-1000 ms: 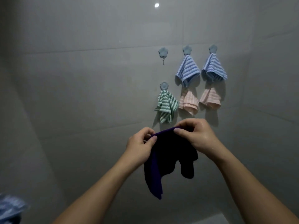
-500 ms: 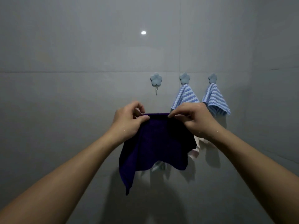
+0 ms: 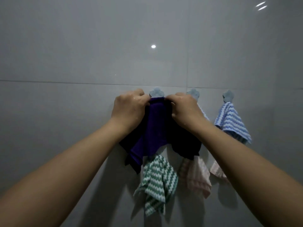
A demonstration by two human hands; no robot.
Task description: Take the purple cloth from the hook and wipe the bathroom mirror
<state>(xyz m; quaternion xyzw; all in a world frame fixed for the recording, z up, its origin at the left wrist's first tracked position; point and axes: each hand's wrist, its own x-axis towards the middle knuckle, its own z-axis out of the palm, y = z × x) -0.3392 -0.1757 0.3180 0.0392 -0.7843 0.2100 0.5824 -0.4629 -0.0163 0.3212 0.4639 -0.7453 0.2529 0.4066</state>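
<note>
The purple cloth (image 3: 155,128) hangs down the grey tiled wall, its top edge pressed right under a blue flower-shaped hook (image 3: 156,92). My left hand (image 3: 129,108) grips the cloth's top left corner and my right hand (image 3: 184,109) grips the top right corner, both fists closed against the wall beside the hook. The hook's metal prong is hidden behind the cloth. No mirror is in view.
A green striped cloth (image 3: 155,182) hangs below the purple one. Pink cloths (image 3: 196,176) hang to its right. A blue striped cloth (image 3: 232,123) hangs from the far right hook (image 3: 228,96). A third hook (image 3: 194,93) peeks above my right hand.
Both hands have lifted the purple cloth from chest height up to the empty left hook, and its top edge now sits against that hook. The view has come closer to the wall.
</note>
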